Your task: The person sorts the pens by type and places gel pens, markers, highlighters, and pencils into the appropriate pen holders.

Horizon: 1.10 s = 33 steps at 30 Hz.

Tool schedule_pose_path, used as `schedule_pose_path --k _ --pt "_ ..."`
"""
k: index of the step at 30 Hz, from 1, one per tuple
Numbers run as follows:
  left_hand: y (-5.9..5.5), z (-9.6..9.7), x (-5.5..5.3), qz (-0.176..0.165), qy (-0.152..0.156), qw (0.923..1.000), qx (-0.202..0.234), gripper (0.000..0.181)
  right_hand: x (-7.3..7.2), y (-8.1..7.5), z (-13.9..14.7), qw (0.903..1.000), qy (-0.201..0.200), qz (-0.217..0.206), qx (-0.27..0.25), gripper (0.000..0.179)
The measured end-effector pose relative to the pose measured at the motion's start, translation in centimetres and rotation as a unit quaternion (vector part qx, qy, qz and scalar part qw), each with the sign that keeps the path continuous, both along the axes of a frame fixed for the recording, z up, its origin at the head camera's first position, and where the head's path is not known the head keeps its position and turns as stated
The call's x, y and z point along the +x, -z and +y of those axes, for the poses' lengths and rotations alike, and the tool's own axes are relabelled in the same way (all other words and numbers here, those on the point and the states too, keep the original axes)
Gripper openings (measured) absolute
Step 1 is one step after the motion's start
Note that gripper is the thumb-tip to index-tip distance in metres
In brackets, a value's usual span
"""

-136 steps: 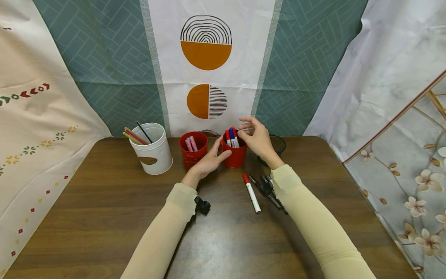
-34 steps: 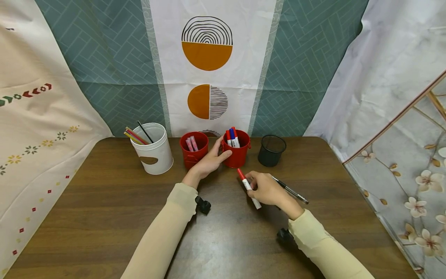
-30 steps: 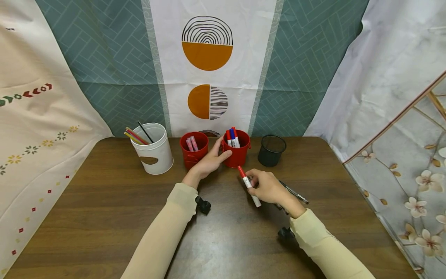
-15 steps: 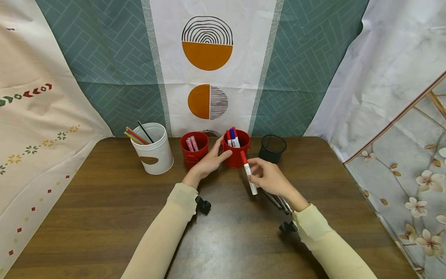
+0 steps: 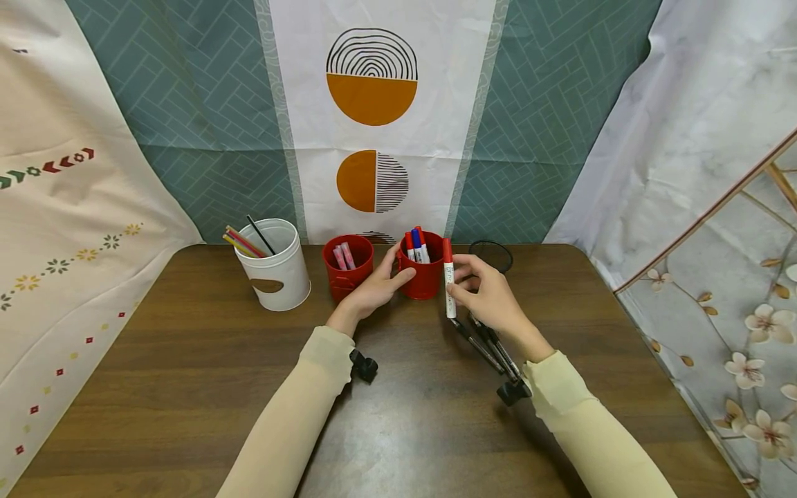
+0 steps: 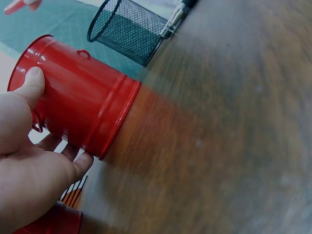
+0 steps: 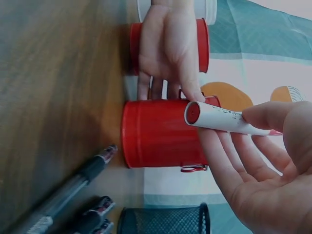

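My left hand (image 5: pixel 371 288) holds a small red bucket (image 5: pixel 420 283) by its left side, thumb at the front and fingers curled behind, as the left wrist view shows. Inside the bucket stand several whiteboard markers (image 5: pixel 416 247) with red and blue caps. Just right of that bucket, my right hand (image 5: pixel 488 294) pinches a red-capped white marker (image 5: pixel 450 280) between thumb and fingers. The marker is upright above the table, cap end up. In the right wrist view, the marker's red-plugged lower end (image 7: pixel 193 113) faces the camera.
Several black pens (image 5: pixel 482 346) lie under the right hand and wrist. A black mesh cup (image 6: pixel 129 27) stands right of the bucket, partly hidden in the head view. To the left are another red bucket (image 5: pixel 339 285) with pink-wrapped sticks and a white bucket (image 5: pixel 280 280) with pencils.
My right hand left the held bucket's rim, picked up the red-capped marker from the table, and has raised it beside the bucket, turning it upright. The left hand stays in place.
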State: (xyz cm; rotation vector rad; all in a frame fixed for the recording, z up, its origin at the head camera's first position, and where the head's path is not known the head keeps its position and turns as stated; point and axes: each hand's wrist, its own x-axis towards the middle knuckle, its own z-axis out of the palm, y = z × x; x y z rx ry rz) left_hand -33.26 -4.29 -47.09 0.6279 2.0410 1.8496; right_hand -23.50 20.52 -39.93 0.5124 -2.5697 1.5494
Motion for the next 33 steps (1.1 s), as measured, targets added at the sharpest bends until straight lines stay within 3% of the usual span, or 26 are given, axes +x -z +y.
schedule_pose_path --k 20,33 --pt "0.0 0.1 0.1 0.0 0.002 1.0 0.004 0.078 -3.3 -4.1 -0.5 0.9971 0.041 0.057 -0.029 0.053" --pt "-0.1 0.1 0.1 -0.004 -0.002 1.0 0.001 0.079 -5.7 -5.1 -1.5 0.9939 0.069 0.082 -0.025 0.054"
